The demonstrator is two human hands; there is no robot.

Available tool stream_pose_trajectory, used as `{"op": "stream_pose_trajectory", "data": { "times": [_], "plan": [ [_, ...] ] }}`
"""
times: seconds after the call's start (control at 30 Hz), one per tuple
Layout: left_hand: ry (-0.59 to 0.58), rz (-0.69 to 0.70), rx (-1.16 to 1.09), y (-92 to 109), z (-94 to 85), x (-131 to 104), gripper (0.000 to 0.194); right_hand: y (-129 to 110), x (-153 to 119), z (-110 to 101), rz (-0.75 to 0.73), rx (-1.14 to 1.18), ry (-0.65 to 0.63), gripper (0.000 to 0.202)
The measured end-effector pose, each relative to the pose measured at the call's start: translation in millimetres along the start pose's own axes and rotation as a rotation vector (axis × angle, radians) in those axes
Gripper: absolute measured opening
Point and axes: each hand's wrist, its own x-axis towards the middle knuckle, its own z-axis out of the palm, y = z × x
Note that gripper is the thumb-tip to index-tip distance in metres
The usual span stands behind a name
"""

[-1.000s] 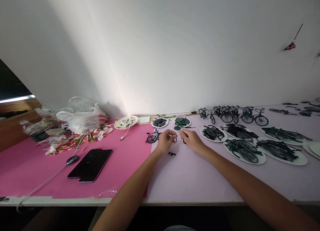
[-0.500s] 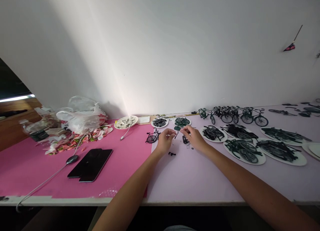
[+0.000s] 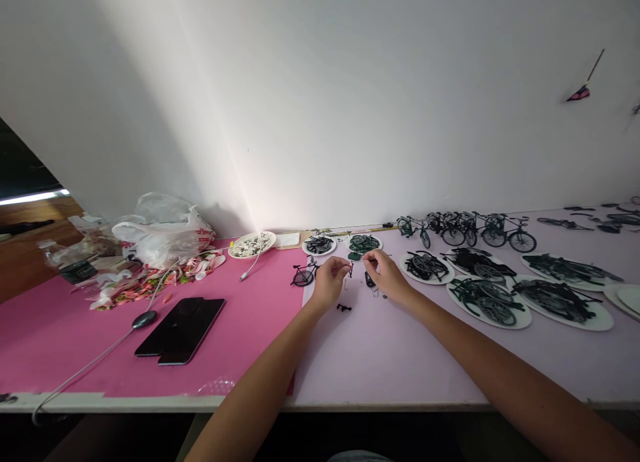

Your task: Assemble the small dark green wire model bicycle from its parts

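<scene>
Over the pale part of the table, my left hand (image 3: 331, 280) pinches a small thin dark part (image 3: 351, 271) between thumb and fingertips. My right hand (image 3: 384, 274) faces it a short gap away, fingertips pressed together; whatever they hold is too small to make out. Below the hands lies a black miniature bicycle piece (image 3: 344, 307). Another dark part (image 3: 369, 280) rests beside my right hand, with tiny bits around it. A miniature bicycle (image 3: 303, 274) stands just left of my left hand.
Several miniature bicycles (image 3: 515, 234) stand along the wall. White plates of dark bicycle parts (image 3: 487, 302) spread to the right. On the pink side are two black phone-like slabs (image 3: 181, 330), a cable (image 3: 90, 363), a plate of pale pieces (image 3: 253, 245) and a plastic bag (image 3: 163, 239).
My right hand has shifted slightly right, widening the gap between the hands. The thin dark part now stands more upright at my left fingertips.
</scene>
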Motion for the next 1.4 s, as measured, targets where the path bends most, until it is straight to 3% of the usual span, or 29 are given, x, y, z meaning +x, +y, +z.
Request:
{"op": "stream_pose_trajectory", "data": {
  "times": [1.4],
  "plan": [
    [-0.02,-0.043,-0.006,0.9,1.2,-1.6,0.017,2.0,-1.3,3.9,0.031,-0.014,0.0,0.015]
  ]
}}
